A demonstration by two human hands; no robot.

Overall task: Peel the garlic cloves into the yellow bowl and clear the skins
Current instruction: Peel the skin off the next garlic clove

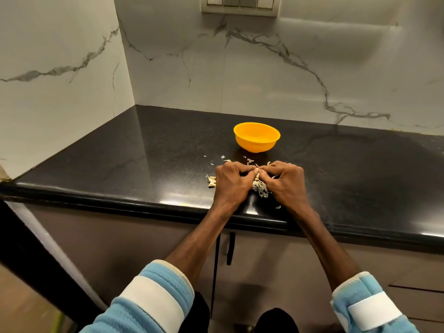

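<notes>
Head view: white wall tiles [276, 68] with grey veins rise behind the yellow bowl [256, 138] and meet a side wall in a corner off to the bowl's left. A glossy black speckled counter [120, 164] carries the bowl and reflects the room light along its rounded front edge. Below that edge, nearer the person than the bowl, are brown cabinet doors [276, 265] with a dark vertical handle [230, 248]. Blue sleeves [153, 301] with white bands fill the bottom of the picture. High on the wall behind the bowl sits a switch plate [240, 4].

The bowl stands upright on the counter, well back from the front edge; its bottom cannot be seen.

Just in front of the bowl, the left hand [230, 183] and right hand [286, 181] meet over the counter, fingers curled, and together pinch a garlic clove [257, 169] between their fingertips.

A pile of pale skins [260, 188] lies under and between the hands. A smaller clump [212, 181] sits beside the left hand, and loose flakes [249, 160] are scattered between the hands and the bowl.
</notes>
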